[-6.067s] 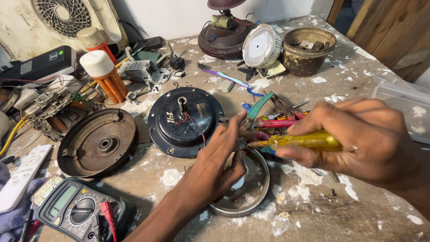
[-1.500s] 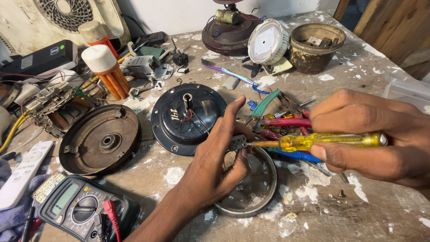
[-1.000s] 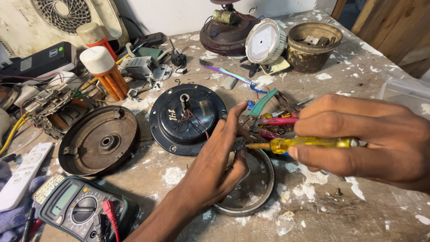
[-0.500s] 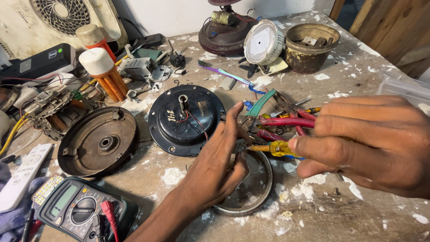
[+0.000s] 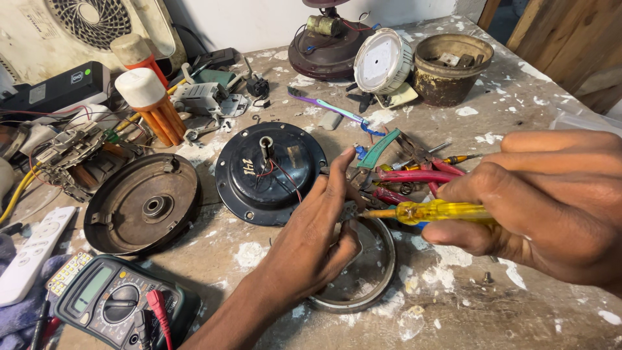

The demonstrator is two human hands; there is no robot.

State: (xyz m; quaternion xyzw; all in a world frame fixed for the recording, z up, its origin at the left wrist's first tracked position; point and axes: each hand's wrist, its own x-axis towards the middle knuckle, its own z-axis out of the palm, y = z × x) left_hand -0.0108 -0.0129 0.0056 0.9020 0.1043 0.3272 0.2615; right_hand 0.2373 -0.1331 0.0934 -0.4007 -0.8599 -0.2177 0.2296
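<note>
left hand (image 5: 311, 243) pinches a small part (image 5: 350, 209) over the dish (image 5: 363, 285), steadying it. right hand (image 5: 544, 207) grips a yellow screwdriver (image 5: 434, 212), tip levelled at that part.

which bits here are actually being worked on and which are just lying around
In use:
left hand
right hand
yellow-handled screwdriver
small part pinched in left fingers
round metal cover

Lying about:
black motor housing
rusty end cover
multimeter
pliers
remote control
</note>
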